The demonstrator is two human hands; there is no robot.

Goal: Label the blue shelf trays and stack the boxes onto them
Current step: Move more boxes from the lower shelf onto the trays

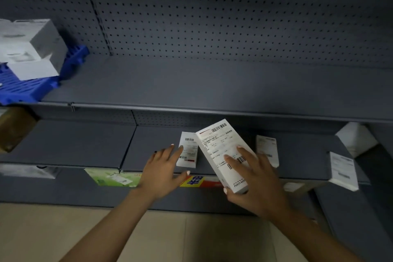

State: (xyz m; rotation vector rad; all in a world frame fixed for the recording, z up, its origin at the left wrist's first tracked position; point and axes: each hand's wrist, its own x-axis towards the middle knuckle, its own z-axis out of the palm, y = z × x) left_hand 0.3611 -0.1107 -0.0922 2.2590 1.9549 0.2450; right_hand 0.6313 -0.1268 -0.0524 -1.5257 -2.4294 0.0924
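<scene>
**Right hand holding a white box over the lower shelf**

I am seeing the right hand gripping a long box, thumb curling under its near end and fingers lying across its printed face. The box is tilting, its far end pointing toward 11 o'clock, above the front of the lower shelf. The left hand is reaching out with fingers spread and relaxed, its grip holding nothing, fingertips touching a small box that is lying flat on that shelf just at 9 o'clock of the long box. Two more boxes are lying on the same shelf toward 3 o'clock: a second box partly behind the right hand, and a third box at the shelf's front edge. Far off at 10 o'clock, a blue tray is sitting on the upper shelf, carrying blurred white boxes.
</scene>
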